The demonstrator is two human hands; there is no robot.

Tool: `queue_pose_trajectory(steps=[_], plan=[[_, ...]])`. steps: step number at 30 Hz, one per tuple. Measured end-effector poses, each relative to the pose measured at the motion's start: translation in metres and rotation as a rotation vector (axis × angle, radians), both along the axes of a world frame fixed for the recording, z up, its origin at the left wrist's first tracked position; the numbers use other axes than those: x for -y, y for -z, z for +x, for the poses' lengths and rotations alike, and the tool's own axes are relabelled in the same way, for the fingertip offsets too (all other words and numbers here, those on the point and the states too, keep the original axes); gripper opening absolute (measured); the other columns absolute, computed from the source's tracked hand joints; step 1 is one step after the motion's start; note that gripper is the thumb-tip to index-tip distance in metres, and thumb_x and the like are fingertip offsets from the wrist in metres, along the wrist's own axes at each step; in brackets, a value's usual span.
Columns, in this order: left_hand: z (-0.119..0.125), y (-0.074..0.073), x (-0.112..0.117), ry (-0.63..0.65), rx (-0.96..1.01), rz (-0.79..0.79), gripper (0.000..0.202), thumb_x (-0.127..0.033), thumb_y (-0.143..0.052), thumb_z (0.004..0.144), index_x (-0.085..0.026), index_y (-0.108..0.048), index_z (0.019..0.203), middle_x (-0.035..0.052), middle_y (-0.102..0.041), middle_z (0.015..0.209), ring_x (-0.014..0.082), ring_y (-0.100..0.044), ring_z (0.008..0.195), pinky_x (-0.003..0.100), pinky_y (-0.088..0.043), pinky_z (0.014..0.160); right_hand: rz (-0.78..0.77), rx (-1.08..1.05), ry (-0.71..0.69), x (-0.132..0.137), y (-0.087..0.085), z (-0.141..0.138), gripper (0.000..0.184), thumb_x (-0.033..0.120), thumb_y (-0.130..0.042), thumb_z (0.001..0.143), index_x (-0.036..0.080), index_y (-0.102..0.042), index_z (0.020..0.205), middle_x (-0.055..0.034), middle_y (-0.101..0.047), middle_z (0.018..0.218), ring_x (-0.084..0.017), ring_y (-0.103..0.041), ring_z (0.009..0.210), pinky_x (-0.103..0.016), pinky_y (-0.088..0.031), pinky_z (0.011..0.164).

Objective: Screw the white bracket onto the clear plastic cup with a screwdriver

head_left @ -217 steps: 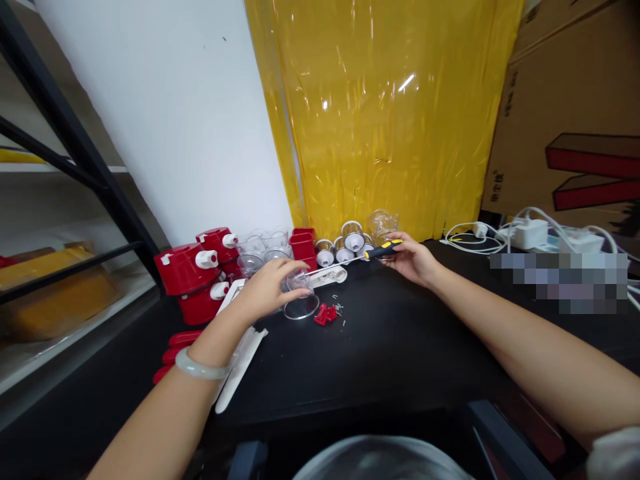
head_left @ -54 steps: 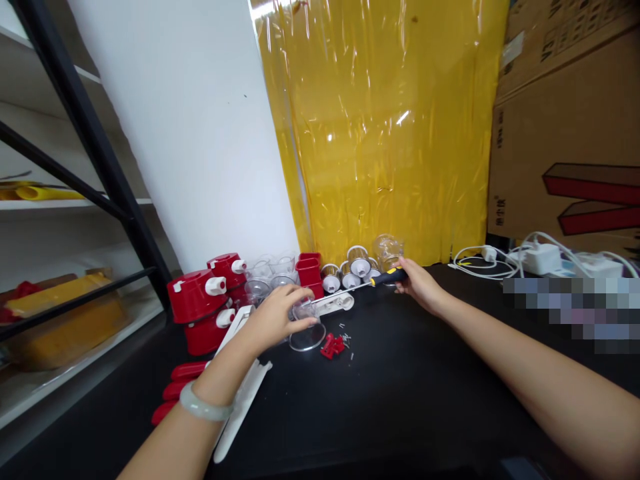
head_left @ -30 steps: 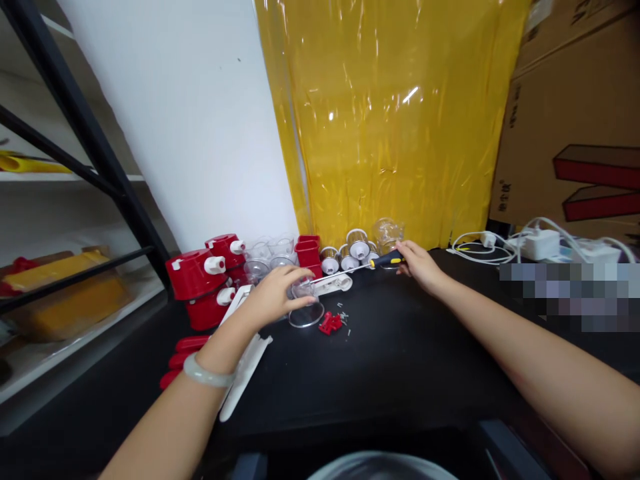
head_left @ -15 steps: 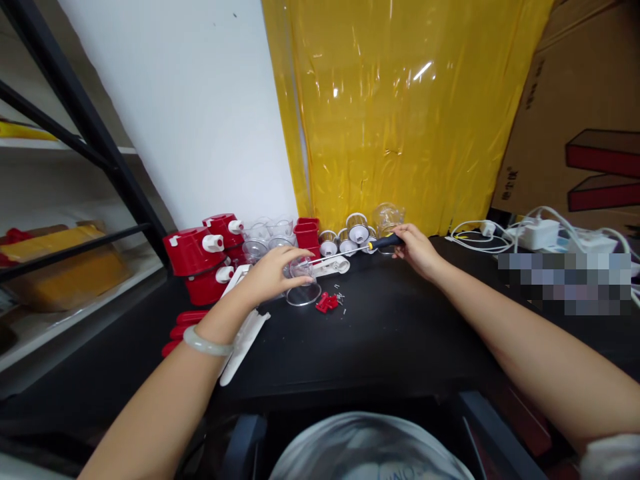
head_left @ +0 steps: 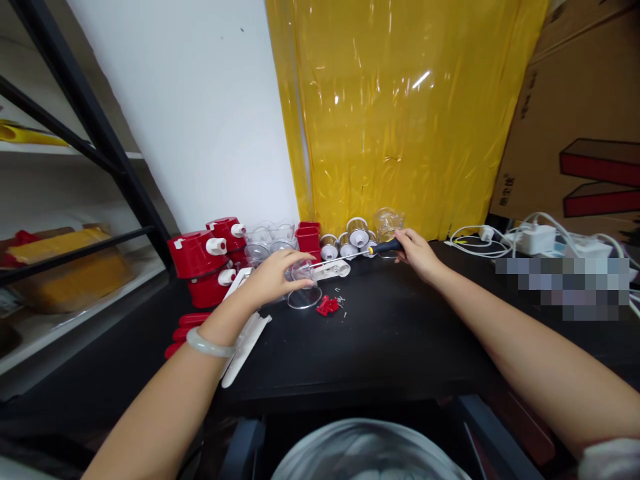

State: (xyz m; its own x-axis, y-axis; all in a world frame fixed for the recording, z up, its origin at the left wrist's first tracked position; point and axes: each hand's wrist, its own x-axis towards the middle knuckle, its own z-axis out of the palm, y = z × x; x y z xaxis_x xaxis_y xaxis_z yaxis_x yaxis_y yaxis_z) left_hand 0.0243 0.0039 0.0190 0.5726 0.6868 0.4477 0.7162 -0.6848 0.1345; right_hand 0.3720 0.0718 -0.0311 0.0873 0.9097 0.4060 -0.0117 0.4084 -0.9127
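My left hand [head_left: 280,275] is closed around a clear plastic cup-like part [head_left: 304,297], whose round rim faces down toward the black table. In my right hand [head_left: 416,253] is a screwdriver [head_left: 386,247] with a dark handle and a yellow collar. Its long shaft points left, and the tip meets the clear part by my left fingers; the exact contact spot is too small to make out. Small red plastic pieces [head_left: 327,306] lie just right of the clear part, beside several loose screws [head_left: 341,302].
Red housings with white spouts [head_left: 194,255] stand at the left, near white strips [head_left: 246,350]. Behind my hands are clear cups [head_left: 270,239], red containers [head_left: 308,240], white-capped cylinders [head_left: 358,232] and another clear container [head_left: 389,221]. White cables and plugs [head_left: 537,237] lie at right.
The view has shifted slightly. Both hands keep nearly the same pose, with the screwdriver still against the clear part.
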Motion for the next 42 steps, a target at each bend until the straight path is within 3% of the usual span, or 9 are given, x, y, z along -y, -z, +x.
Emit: queue_pose_trajectory(steps=[7,15,20,24,26,29,34,39,42], plan=[[-0.002,0.002,0.000,-0.009,0.014,0.001,0.049,-0.054,-0.072,0.088,-0.030,-0.061,0.130,0.0063,-0.064,0.123,0.0289,-0.059,0.114,0.047,-0.045,0.102,-0.006,0.035,0.018,-0.001,0.000,0.001,0.052,0.074,-0.066,0.073,0.024,-0.055,0.078,0.0078,-0.038,0.046,-0.009,-0.038,0.041,-0.027,-0.046,0.046],[-0.002,0.002,-0.001,-0.001,0.011,0.012,0.049,-0.053,-0.072,0.088,-0.029,-0.062,0.129,0.0065,-0.065,0.123,0.0292,-0.058,0.115,0.046,-0.045,0.102,-0.125,-0.282,-0.181,0.010,-0.010,-0.004,0.025,0.033,-0.068,0.069,0.025,-0.054,0.088,0.0056,-0.056,0.065,-0.009,-0.046,0.048,-0.027,-0.047,0.051],[-0.002,0.001,-0.001,0.002,0.003,0.008,0.050,-0.054,-0.071,0.088,-0.028,-0.062,0.129,0.0070,-0.065,0.123,0.0296,-0.059,0.114,0.047,-0.045,0.102,-0.103,-0.225,-0.134,0.003,-0.005,-0.002,0.031,0.052,-0.065,0.077,0.025,-0.053,0.087,0.0037,-0.057,0.063,-0.012,-0.051,0.049,-0.027,-0.047,0.049],[-0.002,0.002,-0.002,0.004,0.001,0.015,0.051,-0.055,-0.071,0.088,-0.029,-0.061,0.130,0.0069,-0.065,0.122,0.0294,-0.059,0.114,0.047,-0.045,0.101,-0.035,-0.033,-0.010,-0.006,0.003,0.001,0.048,0.071,-0.063,0.078,0.024,-0.055,0.081,0.0066,-0.043,0.045,-0.010,-0.041,0.039,-0.028,-0.047,0.048],[-0.003,0.002,-0.002,0.008,0.004,0.020,0.051,-0.055,-0.071,0.088,-0.029,-0.061,0.130,0.0067,-0.065,0.122,0.0290,-0.059,0.114,0.046,-0.045,0.101,-0.024,-0.008,-0.015,-0.007,0.005,0.002,0.045,0.067,-0.068,0.076,0.024,-0.055,0.079,0.0083,-0.039,0.042,-0.009,-0.038,0.037,-0.029,-0.048,0.049],[-0.003,0.003,-0.003,0.010,0.005,0.020,0.049,-0.054,-0.071,0.088,-0.030,-0.061,0.130,0.0063,-0.065,0.122,0.0289,-0.059,0.113,0.046,-0.045,0.101,-0.047,-0.095,-0.033,-0.004,0.002,0.001,0.033,0.051,-0.072,0.073,0.023,-0.055,0.081,0.0068,-0.050,0.053,-0.007,-0.039,0.040,-0.027,-0.046,0.047],[-0.004,0.004,-0.003,0.001,0.003,0.025,0.050,-0.055,-0.070,0.088,-0.030,-0.061,0.131,0.0070,-0.065,0.122,0.0298,-0.059,0.113,0.048,-0.045,0.102,-0.069,-0.237,-0.195,0.005,-0.005,0.001,0.026,0.030,-0.064,0.065,0.024,-0.054,0.089,0.0057,-0.056,0.065,-0.010,-0.048,0.047,-0.027,-0.046,0.050],[-0.003,0.003,-0.003,-0.001,0.002,0.017,0.051,-0.055,-0.070,0.088,-0.030,-0.061,0.131,0.0069,-0.065,0.122,0.0297,-0.059,0.114,0.048,-0.045,0.103,-0.070,-0.255,-0.187,0.005,-0.005,0.000,0.029,0.031,-0.065,0.063,0.023,-0.053,0.088,0.0041,-0.058,0.070,-0.011,-0.052,0.052,-0.026,-0.046,0.049],[-0.002,0.001,-0.001,0.000,0.000,0.007,0.050,-0.053,-0.071,0.088,-0.030,-0.060,0.131,0.0062,-0.065,0.123,0.0293,-0.059,0.115,0.048,-0.045,0.102,-0.073,-0.206,-0.101,0.000,-0.003,-0.001,0.028,0.047,-0.064,0.074,0.023,-0.053,0.085,0.0046,-0.054,0.060,-0.011,-0.048,0.045,-0.027,-0.045,0.047]])
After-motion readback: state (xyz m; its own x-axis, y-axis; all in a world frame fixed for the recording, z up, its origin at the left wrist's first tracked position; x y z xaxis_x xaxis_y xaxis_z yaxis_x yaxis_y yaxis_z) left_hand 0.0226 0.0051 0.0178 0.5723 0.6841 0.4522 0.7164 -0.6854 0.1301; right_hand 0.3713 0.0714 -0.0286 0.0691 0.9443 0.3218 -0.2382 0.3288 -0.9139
